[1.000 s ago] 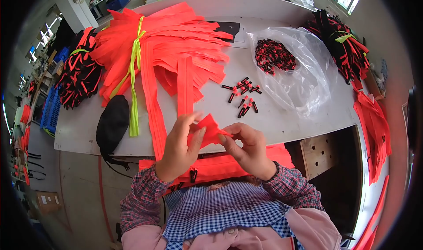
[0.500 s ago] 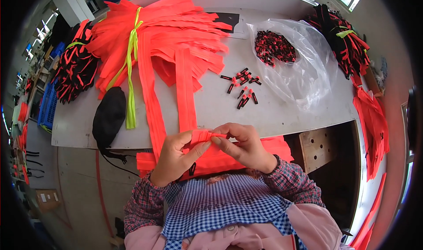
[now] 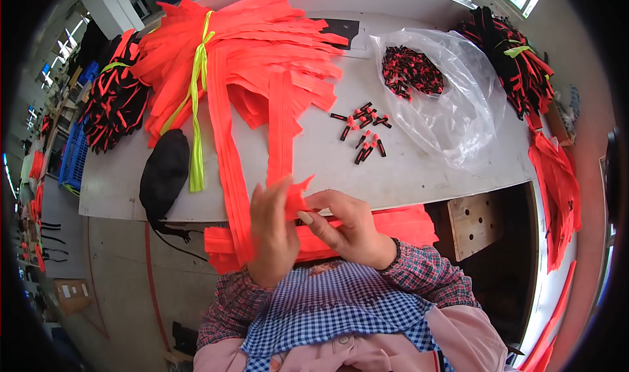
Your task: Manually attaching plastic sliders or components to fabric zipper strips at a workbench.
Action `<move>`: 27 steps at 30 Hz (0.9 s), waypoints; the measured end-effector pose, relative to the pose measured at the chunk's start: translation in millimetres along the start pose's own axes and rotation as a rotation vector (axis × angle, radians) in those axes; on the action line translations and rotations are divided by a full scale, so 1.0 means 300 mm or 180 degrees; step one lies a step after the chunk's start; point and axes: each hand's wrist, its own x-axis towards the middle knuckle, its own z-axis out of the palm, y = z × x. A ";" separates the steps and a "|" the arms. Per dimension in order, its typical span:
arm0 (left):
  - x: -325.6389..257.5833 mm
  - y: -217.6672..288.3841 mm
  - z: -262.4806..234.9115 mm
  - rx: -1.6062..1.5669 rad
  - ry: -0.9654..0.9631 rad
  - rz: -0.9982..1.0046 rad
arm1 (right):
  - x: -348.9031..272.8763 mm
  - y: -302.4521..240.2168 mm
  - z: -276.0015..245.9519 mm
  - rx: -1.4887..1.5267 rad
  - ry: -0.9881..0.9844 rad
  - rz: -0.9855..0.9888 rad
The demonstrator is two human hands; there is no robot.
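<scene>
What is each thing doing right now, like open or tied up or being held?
Left hand: pinching the orange strip end.
Right hand: pinching the same end.
Orange fabric strip end: held up between both hands.
Big orange strip bundle: tied with a yellow-green band.
Clear plastic bag: open, lying flat.
Small black-and-red pieces: loose, scattered.

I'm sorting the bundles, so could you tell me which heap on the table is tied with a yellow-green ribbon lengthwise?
The big orange strip bundle at the table's back middle; the black-and-red bundles beside it are darker.
</scene>
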 end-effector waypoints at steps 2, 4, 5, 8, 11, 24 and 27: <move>0.033 -0.061 -0.067 -0.0512 0.0538 -0.0506 | 0.007 0.006 -0.006 -0.0189 -0.0084 -0.0170; 0.083 -0.123 -0.197 -0.0737 0.1331 -0.0659 | 0.010 0.006 -0.023 -0.0162 0.0009 -0.0180; 0.108 -0.136 -0.250 -0.1913 0.2091 -0.0640 | 0.012 0.004 -0.034 -0.0182 0.0018 -0.0119; 0.133 -0.108 -0.483 -0.2493 0.2731 0.0171 | 0.021 -0.021 -0.047 -0.0161 0.0108 -0.0101; 0.098 -0.005 -0.489 -0.2170 0.1082 0.0552 | 0.034 -0.058 -0.049 -0.0179 0.0259 -0.0433; 0.005 0.076 -0.040 -0.1355 -0.0606 -0.0159 | -0.054 0.006 -0.112 0.0033 -0.0508 0.0092; -0.010 0.058 -0.017 -0.1007 -0.0409 0.0080 | -0.077 0.027 -0.104 0.0035 -0.0554 0.0162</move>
